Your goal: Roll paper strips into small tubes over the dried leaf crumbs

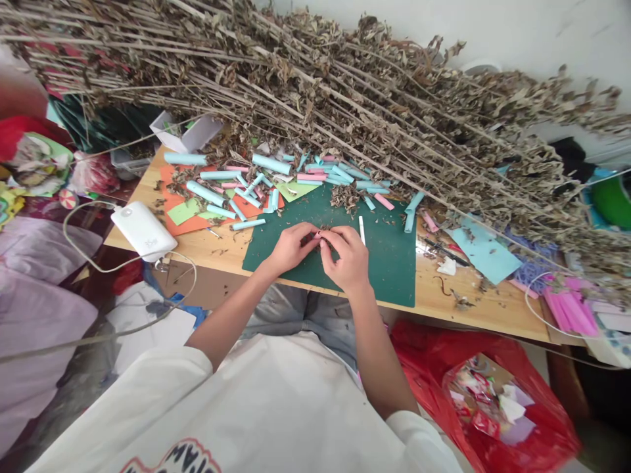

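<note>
From afar, my left hand and right hand pinch pink paper, likely rolling, needing gentle turns, leaves at one o'clock

A pale wooden table carries a dark green mat at its middle, reaching to the front edge. Left of the mat lies an orange sheet with a green slip on top, and near the left end a white power bank. Blue tubes, pink tubes and dried leaves are strewn along the back, some on the mat, beside which nothing hides a slim white stick lying on the green. Rightward lie a white scrap, a black, pen-like tool and a light blue sheet flecked with leaf bits
</note>
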The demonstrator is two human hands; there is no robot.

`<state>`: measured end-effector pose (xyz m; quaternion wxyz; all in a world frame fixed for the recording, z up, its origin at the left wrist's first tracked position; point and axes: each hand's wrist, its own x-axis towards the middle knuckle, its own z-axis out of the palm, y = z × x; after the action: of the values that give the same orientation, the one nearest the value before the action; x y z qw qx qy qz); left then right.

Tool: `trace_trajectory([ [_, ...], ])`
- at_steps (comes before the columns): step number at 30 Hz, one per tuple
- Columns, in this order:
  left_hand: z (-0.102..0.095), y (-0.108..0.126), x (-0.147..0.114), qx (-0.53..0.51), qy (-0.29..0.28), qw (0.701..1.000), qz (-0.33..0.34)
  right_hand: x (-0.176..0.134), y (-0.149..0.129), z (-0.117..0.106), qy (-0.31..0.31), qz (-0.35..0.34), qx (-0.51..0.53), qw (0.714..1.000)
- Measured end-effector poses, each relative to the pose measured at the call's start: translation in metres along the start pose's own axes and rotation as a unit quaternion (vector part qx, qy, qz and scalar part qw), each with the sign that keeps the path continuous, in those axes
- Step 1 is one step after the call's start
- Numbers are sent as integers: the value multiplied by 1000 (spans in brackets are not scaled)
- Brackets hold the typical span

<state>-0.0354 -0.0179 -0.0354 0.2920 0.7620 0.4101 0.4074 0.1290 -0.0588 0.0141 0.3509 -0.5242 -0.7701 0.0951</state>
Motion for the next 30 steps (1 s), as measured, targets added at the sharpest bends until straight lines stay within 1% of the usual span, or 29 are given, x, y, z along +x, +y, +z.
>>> trace_trajectory([
  [3, 0, -1, 0, 1, 8, 1000, 2, 5, -7, -2, -50, 37, 0, 998],
  [4, 0, -2, 0, -1, 10, 1000, 2, 6, -9, -3, -60, 47, 12, 997],
  [5, 0, -2, -1, -2, 11, 1000, 2, 7, -10, -3, -58, 55, 29, 996],
  [6, 1, -3, -1, -4, 10, 1000, 2, 7, -10, -3, -43, 61, 47, 996],
  [10, 3, -4, -1, -8, 5, 1000, 3, 1, -6, -3, 62, 101, 76, 990],
  [14, 4, -5, 0, -4, 18, 1000, -3, -9, 7, -6, 84, 127, 56, 987],
  [16, 4, -4, 0, -2, 21, 1000, -6, -16, 18, -9, 91, 146, 21, 985],
  [19, 3, -3, -1, -6, 19, 1000, -20, -27, 35, -10, 72, 169, -63, 981],
  [21, 4, -4, -1, -1, 28, 999, -29, -33, 42, -10, 54, 164, -100, 980],
  [25, 5, -7, -1, 4, 51, 998, -28, -43, 46, -12, 36, 157, -110, 981],
  [30, 5, -6, -1, 2, 65, 998, -15, -57, 45, -25, 24, 172, -120, 977],
])
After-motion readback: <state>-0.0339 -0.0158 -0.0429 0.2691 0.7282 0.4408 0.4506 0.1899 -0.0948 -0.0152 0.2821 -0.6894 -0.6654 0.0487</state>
